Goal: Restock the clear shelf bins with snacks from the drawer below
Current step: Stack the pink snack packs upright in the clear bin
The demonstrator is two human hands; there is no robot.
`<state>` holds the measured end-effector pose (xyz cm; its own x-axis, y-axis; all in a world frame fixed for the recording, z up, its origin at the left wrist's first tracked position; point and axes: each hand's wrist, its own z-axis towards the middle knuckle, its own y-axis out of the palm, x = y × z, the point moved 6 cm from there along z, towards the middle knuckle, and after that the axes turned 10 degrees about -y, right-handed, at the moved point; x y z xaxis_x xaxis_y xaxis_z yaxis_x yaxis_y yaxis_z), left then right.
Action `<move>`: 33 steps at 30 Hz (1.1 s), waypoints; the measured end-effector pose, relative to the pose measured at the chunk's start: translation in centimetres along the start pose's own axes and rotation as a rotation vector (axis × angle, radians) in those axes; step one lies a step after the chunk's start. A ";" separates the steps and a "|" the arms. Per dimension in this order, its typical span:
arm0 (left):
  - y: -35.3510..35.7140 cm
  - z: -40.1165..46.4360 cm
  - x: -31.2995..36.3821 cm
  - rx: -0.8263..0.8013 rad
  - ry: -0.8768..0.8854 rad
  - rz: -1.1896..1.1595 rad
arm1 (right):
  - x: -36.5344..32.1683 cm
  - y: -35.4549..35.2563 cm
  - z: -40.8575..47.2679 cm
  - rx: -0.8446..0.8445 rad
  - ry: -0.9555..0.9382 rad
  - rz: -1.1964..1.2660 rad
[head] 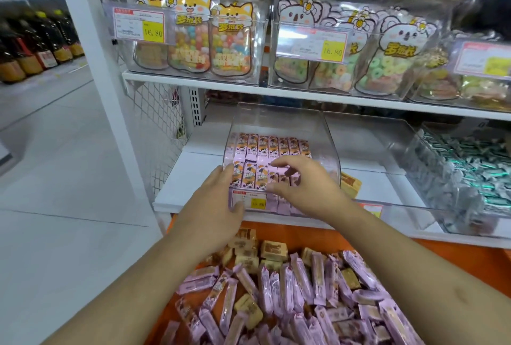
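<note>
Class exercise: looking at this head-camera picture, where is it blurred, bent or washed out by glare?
Head view: wide-angle bending curves the white shelf edge and post; the right bins and the green-wrapped sweets smear with blur; glare hazes the clear bin walls; the pink bars stay fairly sharp.

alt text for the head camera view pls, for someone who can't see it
Both hands reach into a clear bin of pink snack bars on a white shelf; the left hand touches its front, the right hand hovers over the bars. Below, an orange drawer holds loose bars.
</note>
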<state>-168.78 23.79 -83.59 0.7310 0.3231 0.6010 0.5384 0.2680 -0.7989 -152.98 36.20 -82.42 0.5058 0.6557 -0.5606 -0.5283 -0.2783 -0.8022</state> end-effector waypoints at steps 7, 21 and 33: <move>4.3 -5.4 0.1 -0.149 0.040 0.069 | 3.7 2.3 -10.4 -0.066 0.064 0.116; 23.1 -3.8 -11.8 -0.495 -0.135 0.150 | 22.0 13.7 -16.4 -0.332 0.481 -0.148; 30.3 -1.2 -17.9 -0.570 -0.301 0.149 | 24.8 17.7 -14.8 -0.295 0.518 -0.310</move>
<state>-165.07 25.02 -118.56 0.7103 0.5810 0.3974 0.6389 -0.2951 -0.7105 -139.65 37.12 -113.55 0.9046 0.3356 -0.2627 -0.1345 -0.3601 -0.9232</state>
